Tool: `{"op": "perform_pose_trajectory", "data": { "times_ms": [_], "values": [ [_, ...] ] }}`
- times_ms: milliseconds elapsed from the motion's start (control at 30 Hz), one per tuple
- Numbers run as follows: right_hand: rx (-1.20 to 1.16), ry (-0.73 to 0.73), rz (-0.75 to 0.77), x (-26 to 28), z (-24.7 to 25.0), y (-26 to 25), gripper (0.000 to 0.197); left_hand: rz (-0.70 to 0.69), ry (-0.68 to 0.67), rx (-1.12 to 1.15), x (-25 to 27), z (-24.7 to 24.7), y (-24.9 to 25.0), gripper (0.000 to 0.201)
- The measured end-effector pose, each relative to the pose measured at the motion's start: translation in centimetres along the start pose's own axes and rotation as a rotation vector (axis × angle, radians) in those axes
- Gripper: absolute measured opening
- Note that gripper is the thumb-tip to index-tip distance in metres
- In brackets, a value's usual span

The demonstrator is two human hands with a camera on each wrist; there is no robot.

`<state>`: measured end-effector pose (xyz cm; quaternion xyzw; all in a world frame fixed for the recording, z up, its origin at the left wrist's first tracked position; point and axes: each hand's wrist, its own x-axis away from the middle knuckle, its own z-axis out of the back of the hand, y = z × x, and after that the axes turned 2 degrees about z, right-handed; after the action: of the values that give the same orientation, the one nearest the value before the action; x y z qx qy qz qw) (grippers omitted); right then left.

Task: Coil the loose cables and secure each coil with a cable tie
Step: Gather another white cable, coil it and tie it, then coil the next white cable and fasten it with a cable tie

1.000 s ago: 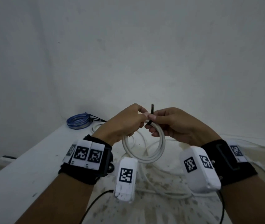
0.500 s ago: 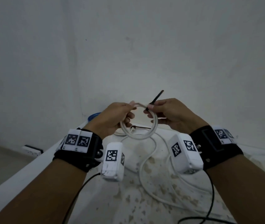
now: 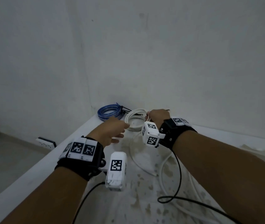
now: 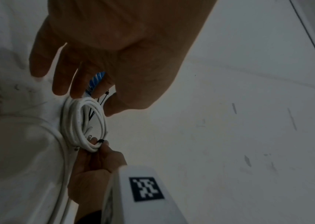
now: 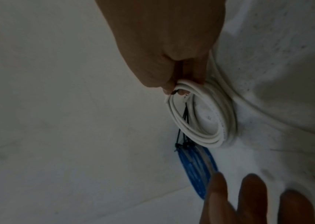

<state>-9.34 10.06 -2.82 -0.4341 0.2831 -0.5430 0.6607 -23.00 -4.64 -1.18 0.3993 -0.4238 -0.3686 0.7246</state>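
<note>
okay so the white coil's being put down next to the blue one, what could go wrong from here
1. The right hand pinches the white coil only at its tied spot, with the left hand open and off it. If the black cable tie isn't snug, the loops may spring apart on release.

2. The coil lies over the black tie tails of the blue coil, so lifting either later could snag.

3. Loose white cable lies beneath the forearms and might get dragged.

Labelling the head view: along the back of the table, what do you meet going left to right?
Blue cable coil → black cable ties → white cable coil → right hand, gripping that coil's right edge.
</note>
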Motion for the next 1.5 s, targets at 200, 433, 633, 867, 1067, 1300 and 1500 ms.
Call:
{"op": "perform_pose_trajectory", "data": {
  "times_ms": [200,433,633,867,1067,1300,1500],
  "values": [
    [0.472,-0.006,0.101,-1.5,-0.9,0.0,0.021,0.016,-0.005,0.020,-0.5,-0.1,-0.6,0.032],
    [0.627,0.007,0.204,-0.1,-0.4,0.3,0.036,0.010,0.005,-0.008,0.4,-0.1,-1.1,0.032],
    [0.561,0.120,0.224,4.4,6.0,2.1,0.053,-0.064,0.014,-0.069,2.8,-2.2,-0.2,0.011],
    [0.072,0.290,-0.058,12.4,16.1,7.2,0.025,-0.228,-0.125,-0.222,8.3,-8.2,2.9,0.016],
    [0.492,0.122,-0.067,22.1,22.8,12.1,0.028,-0.431,-0.275,-0.429,12.8,-15.7,3.7,0.018],
    [0.554,0.139,-0.027,26.9,25.8,16.2,0.031,-0.677,-0.553,-0.833,17.4,-24.5,3.3,0.027],
    [0.597,-0.109,-0.033,29.0,27.0,17.3,0.025,-0.747,-0.574,-1.098,18.0,-26.3,2.1,0.033]
  ]
}}
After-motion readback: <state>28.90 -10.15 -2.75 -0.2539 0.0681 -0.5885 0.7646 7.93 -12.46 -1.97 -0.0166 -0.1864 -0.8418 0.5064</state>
